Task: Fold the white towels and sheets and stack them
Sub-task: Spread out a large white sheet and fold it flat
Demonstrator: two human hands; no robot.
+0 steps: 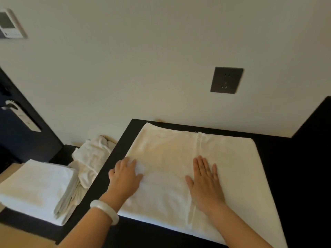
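I see folded flat white cotton sheet [179, 158] on black tabletop [286, 167], seam running 12-to-6 | left hand [125, 178] near its 9 o'clock edge, right hand [206, 181] beside seam, both palm-down, pressing, gripping nothing | squared white towel stack [35, 188] at 9 o'clock, left hand nearer | my guess: smoothing, then transfer.

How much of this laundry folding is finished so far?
Done: a stack of folded towels sits at the left. In hand: the left hand and right hand rest on a partly folded white sheet on the dark table. Left to do: a crumpled pile beside the stack is unfolded, and the sheet is not yet stacked.
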